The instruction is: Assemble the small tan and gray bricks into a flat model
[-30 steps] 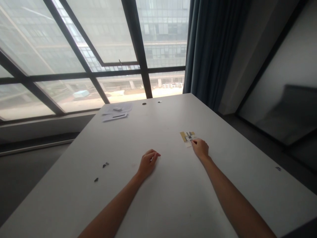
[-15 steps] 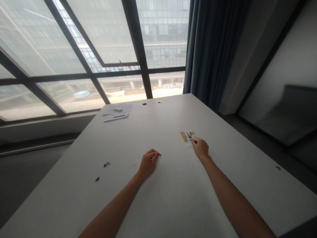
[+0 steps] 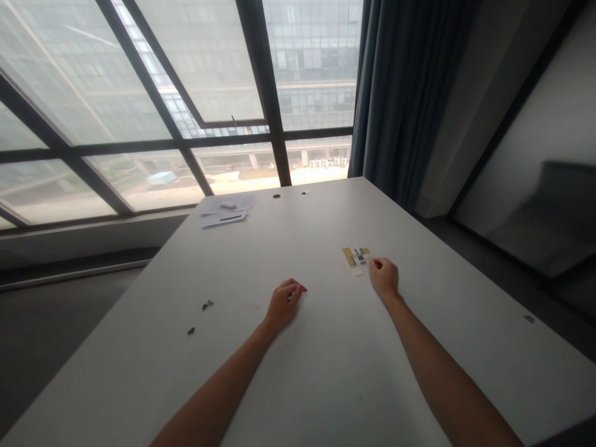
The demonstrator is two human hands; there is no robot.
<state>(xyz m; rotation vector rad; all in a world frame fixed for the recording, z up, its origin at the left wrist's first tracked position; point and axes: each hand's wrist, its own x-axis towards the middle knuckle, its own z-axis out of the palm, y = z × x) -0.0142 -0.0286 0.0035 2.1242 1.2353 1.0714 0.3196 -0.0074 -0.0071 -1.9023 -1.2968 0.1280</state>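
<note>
Curling the fingers of our right hand [image 3: 384, 276] at the four o'clock edge of the yellow-and-grey flat piece [image 3: 356, 259] on the white table [image 3: 326, 366], we cannot tell whether they touch or pinch it. Our left hand [image 3: 285, 303] bends loosely at its eight o'clock, grip likewise unclear. The bottom edge cuts off both forearms [image 3: 230, 375]. Marks on the piece, and on papers [image 3: 226, 211] toward eleven o'clock, are too small to read.

Yellow, white and dark patchwork sheet [image 3: 357, 257], white table [image 3: 326, 360].
</note>
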